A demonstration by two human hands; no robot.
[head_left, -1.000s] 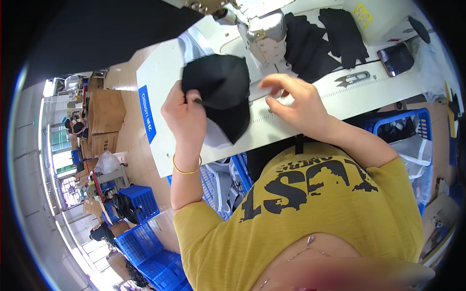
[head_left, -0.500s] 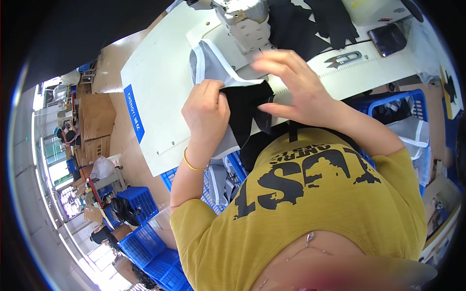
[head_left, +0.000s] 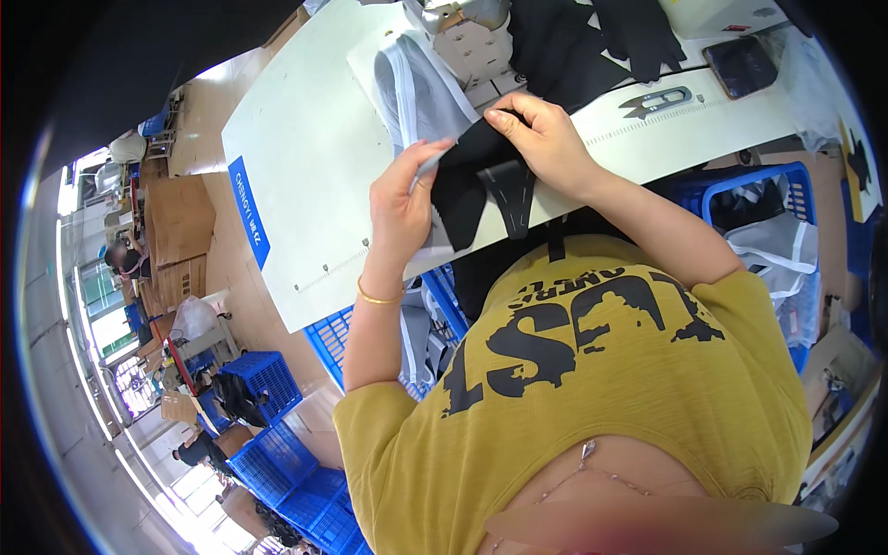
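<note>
A black fabric piece (head_left: 462, 199) joined to grey mesh fabric with pale edging (head_left: 421, 88) hangs between my hands at the table's near edge. My left hand (head_left: 403, 190) pinches its left side, where the pale edging meets the black. The upper right corner is gripped between thumb and fingers of my right hand (head_left: 546, 139). A narrow black strip with light marks (head_left: 509, 196) dangles below my right hand. Beyond the fabric stands the sewing machine head (head_left: 470, 51); its needle area is partly hidden.
Thread snips (head_left: 659, 102) and a dark phone (head_left: 742, 67) lie on the white table (head_left: 305, 185) to the right. Black cut pieces (head_left: 564, 55) are behind them. Blue baskets holding fabric stand below, one at the right (head_left: 803, 194), another at the left (head_left: 328, 342).
My right hand has gone from loose, moving fingers to a pinch on the black fabric's upper corner. The fabric is raised and turned, and the marked strip now hangs in plain sight.
</note>
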